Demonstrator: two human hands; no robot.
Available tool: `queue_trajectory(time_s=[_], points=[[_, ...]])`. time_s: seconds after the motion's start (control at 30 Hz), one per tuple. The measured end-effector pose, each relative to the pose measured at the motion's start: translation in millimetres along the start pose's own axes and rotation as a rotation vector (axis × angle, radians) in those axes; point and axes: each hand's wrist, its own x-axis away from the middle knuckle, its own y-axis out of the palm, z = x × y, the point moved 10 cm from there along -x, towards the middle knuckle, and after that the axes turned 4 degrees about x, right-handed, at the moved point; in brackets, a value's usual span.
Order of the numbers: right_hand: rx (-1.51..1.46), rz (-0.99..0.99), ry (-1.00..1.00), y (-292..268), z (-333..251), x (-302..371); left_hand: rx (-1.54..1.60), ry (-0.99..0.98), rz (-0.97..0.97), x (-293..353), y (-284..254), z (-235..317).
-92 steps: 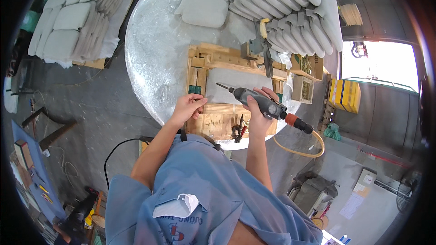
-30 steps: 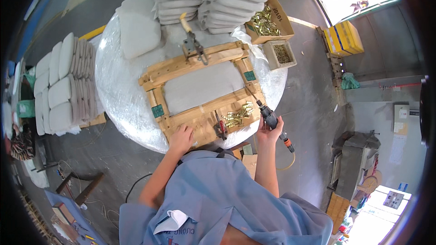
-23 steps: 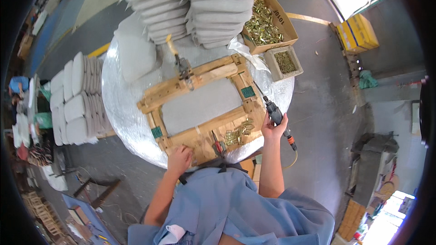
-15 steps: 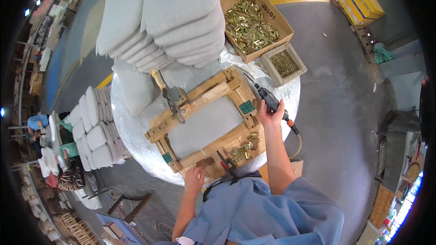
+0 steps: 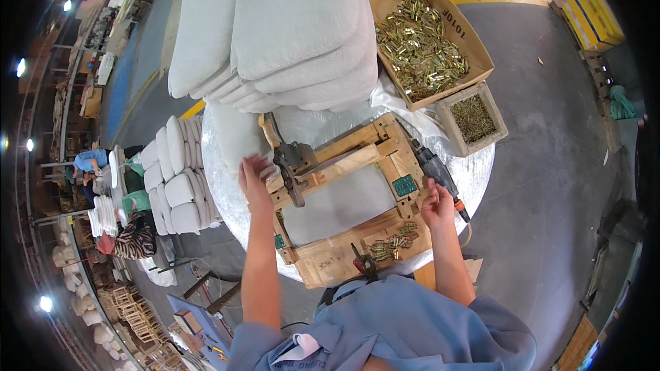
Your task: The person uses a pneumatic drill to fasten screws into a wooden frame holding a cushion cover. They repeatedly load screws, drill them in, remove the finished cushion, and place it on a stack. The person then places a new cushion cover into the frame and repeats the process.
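Note:
My left hand (image 5: pixel 256 170) is raised beside the metal toggle clamp (image 5: pixel 292 161) on the wooden jig (image 5: pixel 340 168). Motion smears its fingers a little, but they look spread and hold nothing. My right hand (image 5: pixel 438 206), fingers loosely curled, is just beside the black power screwdriver (image 5: pixel 437 170), which lies along the jig's right side; I see no grip on the tool. A flat grey fabric-covered panel (image 5: pixel 340 203) lies inside the jig's frame. Brass-coloured fasteners (image 5: pixel 393 244) are piled on the jig's front board, near red-handled pliers (image 5: pixel 361 261).
Grey cushions (image 5: pixel 295 27) are stacked at the back of the plastic-wrapped round table (image 5: pixel 230 185). A cardboard box (image 5: pixel 474 72) of brass-coloured fasteners and a smaller tray (image 5: pixel 502 127) of screws stand back right. More cushions (image 5: pixel 182 203) stand left; another person (image 5: pixel 89 160) is farther off.
My left hand has risen from the jig's front edge to the clamp. My right hand has come off the screwdriver, which now lies beside the jig. The view has shifted.

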Motion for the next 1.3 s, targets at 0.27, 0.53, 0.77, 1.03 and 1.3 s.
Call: queue_trajectory(time_s=[0.27,0.53,0.77,1.03,1.3], points=[[0.070,-0.076,0.023,2,41,57,0.002,-0.530,-0.224,-114,74,-46],[0.315,-0.052,-0.056,-11,91,120,0.257,-0.440,-0.376,-164,55,-70],[0.602,-0.121,-0.327,-46,96,167,-0.070,-0.225,-0.761,-89,88,60],[1.582,-0.373,-0.879,-27,206,155,-0.085,-0.077,-0.365,-27,-31,10],[1.919,-0.381,-1.135,-56,244,156,-0.515,0.617,-0.352,171,-169,-39]])
